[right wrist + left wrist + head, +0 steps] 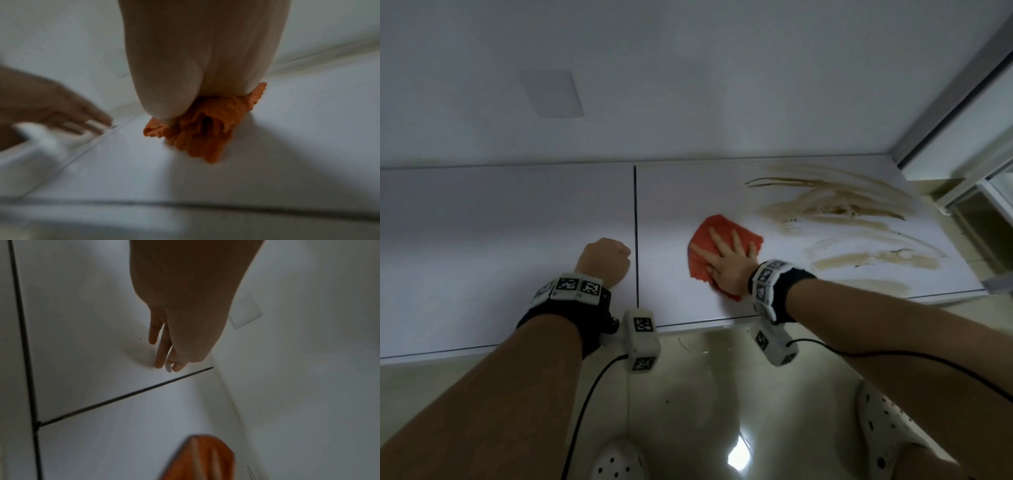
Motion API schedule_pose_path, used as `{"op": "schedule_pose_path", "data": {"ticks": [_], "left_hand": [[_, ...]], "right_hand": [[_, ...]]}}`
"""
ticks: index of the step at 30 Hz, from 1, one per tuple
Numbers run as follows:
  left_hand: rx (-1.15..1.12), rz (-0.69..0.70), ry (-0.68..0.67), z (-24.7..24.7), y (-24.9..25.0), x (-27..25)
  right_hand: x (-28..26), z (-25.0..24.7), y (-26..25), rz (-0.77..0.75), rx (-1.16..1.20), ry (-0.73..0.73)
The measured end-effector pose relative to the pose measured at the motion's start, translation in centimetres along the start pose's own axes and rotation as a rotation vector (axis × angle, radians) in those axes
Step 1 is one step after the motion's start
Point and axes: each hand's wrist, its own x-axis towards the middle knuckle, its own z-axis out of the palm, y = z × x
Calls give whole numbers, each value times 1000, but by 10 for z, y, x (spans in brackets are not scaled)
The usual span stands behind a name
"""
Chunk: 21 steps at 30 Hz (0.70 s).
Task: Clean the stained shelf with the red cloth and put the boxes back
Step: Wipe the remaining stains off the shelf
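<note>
two white perforated clogs are showing nearest of all, standing on a glossy pale floor that is catching a bright glare, with black cables trailing from the marker-covered wristbands on both forearms. just beyond the floor, the white shelf is running left to right, its top divided by a thin dark seam between two panels.

the left hand is resting on the left panel, right beside that seam. from the head view it is looking like a closed fist, while the left wrist view is showing fingers reaching down with their tips touching the shelf; it is holding nothing, and how tightly it is curled i cannot tell for sure.

on the right panel, the right hand is lying flat, fingers spread and straight, pressing down on the red cloth. the cloth is lying crumpled on the shelf under the palm, sticking out around the hand on its left and far sides; the right wrist view is showing it bunched beneath the fingers.

to the right of the cloth and farther back, brown smeared stains are streaking across the right panel toward its right end, apart from the cloth. no boxes or other containers are appearing in any view.

farthest off, a plain white wall is rising behind the shelf, carrying a flat pale square plate on its left part.
</note>
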Motion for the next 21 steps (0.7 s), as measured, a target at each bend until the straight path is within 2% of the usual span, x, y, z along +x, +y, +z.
{"op": "schedule_pose_path", "data": {"ticks": [3, 5, 8, 11, 15, 17, 21], "left_hand": [[9, 31, 35, -4, -8, -4], [0, 20, 44, -9, -17, -7], [5, -4, 69, -16, -33, -10], [7, -29, 87, -22, -52, -10], [-12, -71, 109, -30, -76, -9], [7, -64, 115, -32, -83, -9], [-23, -95, 132, -34, -91, -10]], "right_hand": [[-5, 7, -38, -200, -81, -55], [2, 4, -51, -234, -78, -76], [22, -4, -49, -180, -83, -40], [39, -15, -34, -12, 19, 22], [52, -27, -41, 128, 106, 7], [56, -30, -57, 115, 106, -2], [54, -24, -101, -81, -24, -27]]}}
